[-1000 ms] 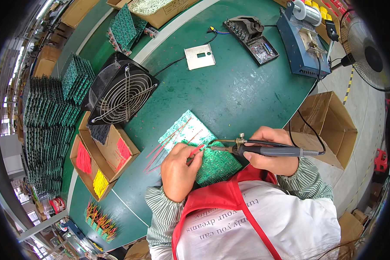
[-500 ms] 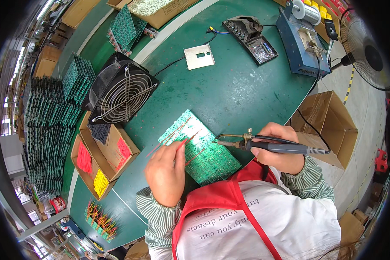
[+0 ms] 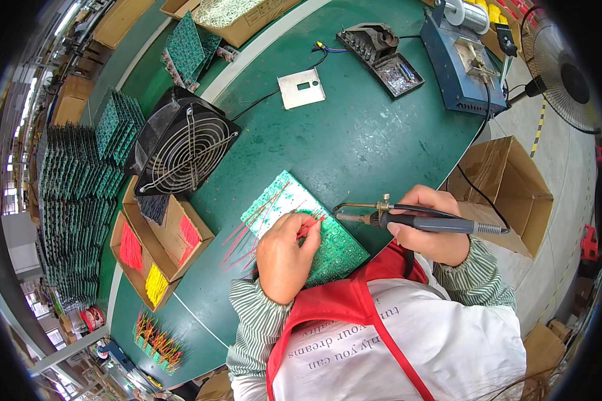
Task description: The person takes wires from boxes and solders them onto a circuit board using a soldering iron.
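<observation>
A green circuit board panel (image 3: 338, 250) lies on the bench in front of me, its long side slanting. My left hand (image 3: 284, 257) is over the panel, thumb and fingers pinched on red wires (image 3: 310, 228). Their ends point at the board's upper right part, and other red wires (image 3: 237, 234) trail out past the left edge. In my right hand (image 3: 435, 224) is a grey soldering iron (image 3: 435, 224) with a brass solder-feed tube (image 3: 361, 206) above it. The iron's tip is close to the wire ends; I cannot tell whether they touch.
A black fan (image 3: 184, 144) stands left of the panel, beside a cardboard box of red, yellow and dark wires (image 3: 170, 250). Beyond lie a white metal plate (image 3: 301, 89), a black tray (image 3: 398, 73) and a blue solder feeder (image 3: 461, 73). An open carton (image 3: 508, 200) is at the right.
My left hand has moved right across the panel, bringing red wires near the iron's tip. More red wires now show at the panel's left. My right hand has barely moved.
</observation>
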`<action>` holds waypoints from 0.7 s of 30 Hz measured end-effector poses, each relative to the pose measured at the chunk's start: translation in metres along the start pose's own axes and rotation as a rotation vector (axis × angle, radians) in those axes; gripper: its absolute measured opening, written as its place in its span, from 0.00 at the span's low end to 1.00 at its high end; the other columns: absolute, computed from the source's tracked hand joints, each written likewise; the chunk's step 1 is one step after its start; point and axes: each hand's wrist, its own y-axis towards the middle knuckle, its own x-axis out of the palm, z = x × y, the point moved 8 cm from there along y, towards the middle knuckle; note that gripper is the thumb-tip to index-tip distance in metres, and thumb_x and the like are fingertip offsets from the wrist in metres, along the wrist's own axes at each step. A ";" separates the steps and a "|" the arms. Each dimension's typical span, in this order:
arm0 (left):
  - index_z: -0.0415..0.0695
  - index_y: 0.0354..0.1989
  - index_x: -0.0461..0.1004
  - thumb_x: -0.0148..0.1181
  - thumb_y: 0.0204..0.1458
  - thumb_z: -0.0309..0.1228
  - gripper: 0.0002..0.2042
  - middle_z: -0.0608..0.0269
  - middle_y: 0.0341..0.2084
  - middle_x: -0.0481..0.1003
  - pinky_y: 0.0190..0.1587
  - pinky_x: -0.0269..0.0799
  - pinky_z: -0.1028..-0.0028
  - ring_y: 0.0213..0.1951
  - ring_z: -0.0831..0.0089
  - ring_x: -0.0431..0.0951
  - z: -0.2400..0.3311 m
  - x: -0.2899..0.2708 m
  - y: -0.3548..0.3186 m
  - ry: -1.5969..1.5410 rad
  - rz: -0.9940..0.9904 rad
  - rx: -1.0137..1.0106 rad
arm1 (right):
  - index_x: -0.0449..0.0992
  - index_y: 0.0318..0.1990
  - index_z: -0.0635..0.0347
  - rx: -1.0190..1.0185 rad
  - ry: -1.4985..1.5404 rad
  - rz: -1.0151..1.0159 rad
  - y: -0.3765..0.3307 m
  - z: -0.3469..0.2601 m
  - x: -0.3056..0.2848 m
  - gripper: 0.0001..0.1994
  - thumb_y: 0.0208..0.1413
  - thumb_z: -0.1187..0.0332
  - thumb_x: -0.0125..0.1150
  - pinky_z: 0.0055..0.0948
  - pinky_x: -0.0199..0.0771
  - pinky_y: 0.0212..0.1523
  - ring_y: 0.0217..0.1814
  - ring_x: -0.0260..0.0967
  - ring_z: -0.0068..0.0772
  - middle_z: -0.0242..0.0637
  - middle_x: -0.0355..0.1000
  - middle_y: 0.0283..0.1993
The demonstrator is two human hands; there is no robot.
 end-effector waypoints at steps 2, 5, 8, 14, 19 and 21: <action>0.36 0.29 0.75 0.63 0.47 0.26 0.06 0.55 0.24 0.75 0.29 0.69 0.70 0.25 0.65 0.75 -0.001 0.001 0.000 -0.015 -0.002 -0.011 | 0.73 0.29 0.64 0.003 0.007 0.000 0.001 0.001 0.000 0.09 0.44 0.69 0.67 0.21 0.67 0.26 0.24 0.68 0.18 0.32 0.72 0.22; 0.36 0.29 0.75 0.63 0.47 0.26 0.06 0.55 0.24 0.75 0.29 0.69 0.71 0.25 0.65 0.75 -0.002 0.000 0.000 -0.034 0.009 -0.034 | 0.73 0.29 0.64 0.013 0.010 -0.006 0.002 0.002 0.001 0.09 0.44 0.69 0.67 0.22 0.67 0.25 0.23 0.68 0.18 0.32 0.72 0.22; 0.36 0.29 0.75 0.63 0.47 0.25 0.05 0.55 0.24 0.75 0.30 0.69 0.70 0.25 0.65 0.75 -0.003 0.000 0.000 -0.045 0.019 -0.037 | 0.73 0.29 0.64 0.031 0.014 -0.008 0.003 0.002 0.002 0.09 0.44 0.69 0.66 0.22 0.67 0.25 0.22 0.68 0.19 0.33 0.72 0.21; 0.36 0.28 0.74 0.63 0.46 0.24 0.05 0.55 0.24 0.74 0.29 0.70 0.70 0.25 0.64 0.75 -0.002 0.001 0.000 -0.010 0.018 -0.011 | 0.73 0.29 0.63 0.035 0.024 -0.016 0.005 0.006 0.004 0.09 0.43 0.70 0.67 0.22 0.68 0.25 0.22 0.69 0.20 0.33 0.72 0.21; 0.36 0.28 0.74 0.63 0.46 0.24 0.05 0.55 0.23 0.74 0.29 0.70 0.71 0.25 0.64 0.75 -0.002 0.001 0.001 -0.019 0.016 -0.006 | 0.73 0.29 0.64 -0.006 0.015 0.005 0.004 0.001 0.000 0.09 0.44 0.69 0.66 0.21 0.68 0.26 0.24 0.69 0.19 0.33 0.73 0.22; 0.36 0.28 0.74 0.63 0.46 0.24 0.05 0.55 0.23 0.74 0.29 0.70 0.71 0.25 0.64 0.75 -0.001 0.001 0.001 -0.015 0.019 -0.001 | 0.73 0.29 0.64 0.005 0.015 0.002 0.003 0.000 -0.001 0.09 0.44 0.69 0.66 0.21 0.68 0.26 0.24 0.69 0.19 0.33 0.73 0.23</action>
